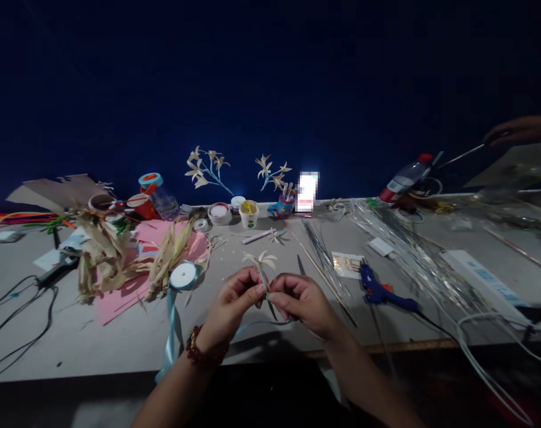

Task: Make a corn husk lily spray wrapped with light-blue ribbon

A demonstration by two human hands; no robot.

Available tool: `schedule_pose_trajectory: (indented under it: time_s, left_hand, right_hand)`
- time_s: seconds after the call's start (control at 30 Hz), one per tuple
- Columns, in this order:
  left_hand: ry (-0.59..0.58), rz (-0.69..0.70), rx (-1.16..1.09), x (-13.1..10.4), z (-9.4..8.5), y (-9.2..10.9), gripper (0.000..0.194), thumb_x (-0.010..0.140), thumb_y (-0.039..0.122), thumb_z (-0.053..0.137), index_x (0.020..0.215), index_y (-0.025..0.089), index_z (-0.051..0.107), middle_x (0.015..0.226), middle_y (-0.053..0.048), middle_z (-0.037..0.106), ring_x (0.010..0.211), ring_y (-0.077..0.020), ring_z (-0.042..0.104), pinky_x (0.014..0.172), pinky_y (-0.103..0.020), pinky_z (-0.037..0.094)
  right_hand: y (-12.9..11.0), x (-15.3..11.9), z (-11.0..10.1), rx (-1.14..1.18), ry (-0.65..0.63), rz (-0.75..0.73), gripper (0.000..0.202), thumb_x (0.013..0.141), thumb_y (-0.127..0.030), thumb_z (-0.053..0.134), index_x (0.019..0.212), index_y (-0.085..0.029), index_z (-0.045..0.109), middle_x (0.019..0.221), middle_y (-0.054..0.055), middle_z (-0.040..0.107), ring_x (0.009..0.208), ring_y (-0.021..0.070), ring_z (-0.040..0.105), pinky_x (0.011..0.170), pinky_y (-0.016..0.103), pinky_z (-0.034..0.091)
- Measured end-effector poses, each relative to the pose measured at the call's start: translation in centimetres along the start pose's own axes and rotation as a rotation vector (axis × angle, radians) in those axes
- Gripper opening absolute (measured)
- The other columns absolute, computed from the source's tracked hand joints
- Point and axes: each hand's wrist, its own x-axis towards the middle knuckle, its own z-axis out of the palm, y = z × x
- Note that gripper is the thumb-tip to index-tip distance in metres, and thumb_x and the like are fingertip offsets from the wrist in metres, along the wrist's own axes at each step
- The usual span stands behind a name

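Observation:
A pale artificial flower (260,260) with narrow petals stands upright on a thin stem between my two hands. My left hand (242,297) is closed, pinching the stem just below the petals. Fingertips of my right hand (299,298) meet at the same stem, closed on a light blue ribbon (262,324) that trails under both hands. Exactly where the ribbon meets the stem is covered by fingers. Left of my hands, a ribbon roll (183,275) rests on its side, with a wide blue tail (170,333) hanging toward the table's front edge.
Dried corn husks (101,255) lie over pink paper (119,303) at left. Finished flower sprigs (210,169) stand behind small tubs (249,214) and a lit phone (307,191). A blue glue gun (381,290), wires (324,255) and cables lie right. Another person's hand (520,129) reaches in.

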Motion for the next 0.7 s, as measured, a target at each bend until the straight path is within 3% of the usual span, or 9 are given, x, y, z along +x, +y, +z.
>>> schedule_pose_trajectory:
  time_s: [0.23, 0.43, 0.7]
  left_hand:
    - [-0.056, 0.021, 0.005, 0.22, 0.26, 0.10, 0.016, 0.084, 0.031, 0.067, 0.085, 0.016, 0.064, 0.079, -0.002, 0.053, 0.068, -0.0123, 0.045, 0.059, -0.022, 0.038]
    - [-0.015, 0.025, 0.096, 0.09, 0.03, 0.29, 0.015, 0.082, 0.030, 0.070, 0.082, 0.016, 0.062, 0.080, -0.002, 0.054, 0.074, -0.0140, 0.047, 0.068, -0.025, 0.039]
    - [-0.007, 0.037, 0.169, -0.17, -0.17, 0.56, 0.016, 0.084, 0.030, 0.068, 0.079, 0.017, 0.059, 0.079, -0.002, 0.054, 0.071, -0.0133, 0.048, 0.067, -0.025, 0.040]
  right_hand:
    - [-0.32, -0.16, 0.20, 0.025, 0.052, -0.030, 0.031, 0.074, -0.038, 0.077, 0.067, -0.017, 0.056, 0.056, -0.006, 0.053, 0.042, 0.0047, 0.039, 0.041, 0.019, 0.029]
    - [-0.24, -0.23, 0.23, -0.055, 0.056, -0.083, 0.026, 0.076, -0.035, 0.075, 0.068, -0.017, 0.059, 0.054, -0.006, 0.050, 0.044, 0.0061, 0.042, 0.045, 0.020, 0.033]
    - [-0.44, -0.18, -0.16, -0.213, 0.055, -0.196, 0.017, 0.078, -0.028, 0.073, 0.076, -0.018, 0.059, 0.076, 0.000, 0.061, 0.072, 0.0132, 0.056, 0.068, 0.024, 0.043]
